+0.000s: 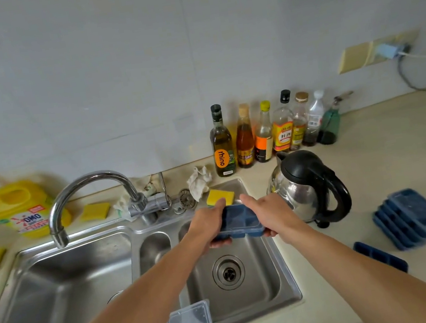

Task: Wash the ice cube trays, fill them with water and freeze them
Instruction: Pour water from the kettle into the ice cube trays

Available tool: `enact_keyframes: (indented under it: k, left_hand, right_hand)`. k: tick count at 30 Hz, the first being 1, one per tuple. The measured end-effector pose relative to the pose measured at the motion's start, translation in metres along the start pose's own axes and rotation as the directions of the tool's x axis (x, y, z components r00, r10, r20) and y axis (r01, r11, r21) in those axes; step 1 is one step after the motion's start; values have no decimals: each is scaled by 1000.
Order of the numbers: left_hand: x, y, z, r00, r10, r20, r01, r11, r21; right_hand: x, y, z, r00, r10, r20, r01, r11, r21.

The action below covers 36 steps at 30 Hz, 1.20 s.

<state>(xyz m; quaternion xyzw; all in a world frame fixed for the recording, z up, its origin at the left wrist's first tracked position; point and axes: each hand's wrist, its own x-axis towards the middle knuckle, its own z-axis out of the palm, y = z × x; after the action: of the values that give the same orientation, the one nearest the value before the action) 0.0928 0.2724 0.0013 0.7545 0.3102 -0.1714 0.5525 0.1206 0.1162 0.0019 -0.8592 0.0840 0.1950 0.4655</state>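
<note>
Both hands hold one blue ice cube tray (239,220) level above the right basin of the sink (269,278). The left hand (210,223) and right hand (268,215) each grip one end, thumbs on top and fingers curled beneath. This looks like the washing step for this tray. The stack of blue trays (413,216) waits on the counter right of the sink. The faucet (84,187) points over the sink's left basin, and a yellow sponge (220,196) lies on the sink's back rim. Next, one hand probably has to let go to reach either.
</note>
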Motion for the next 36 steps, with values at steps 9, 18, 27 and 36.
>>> enact_keyframes:
  k: [9, 18, 27, 36]
  left_hand:
    - [-7, 7, -7, 993, 122, 8, -120, 968, 219]
    - [-7, 15, -11, 975, 220, 34, -218, 910, 353]
    - [-1, 6, -18, 976, 216, -29, -214, 974, 74]
    - [5, -20, 6, 985, -8, -170, -44, 952, -303]
  right_hand:
    - [-3, 10, -3, 993, -93, 73, 98, 993, -64]
    - [-2, 6, 10, 967, -246, 62, 253, 912, -323]
    - [5, 10, 19, 989, -138, -61, 128, 982, -139]
    - [-3, 2, 49, 995, -102, 4, 102, 989, -108]
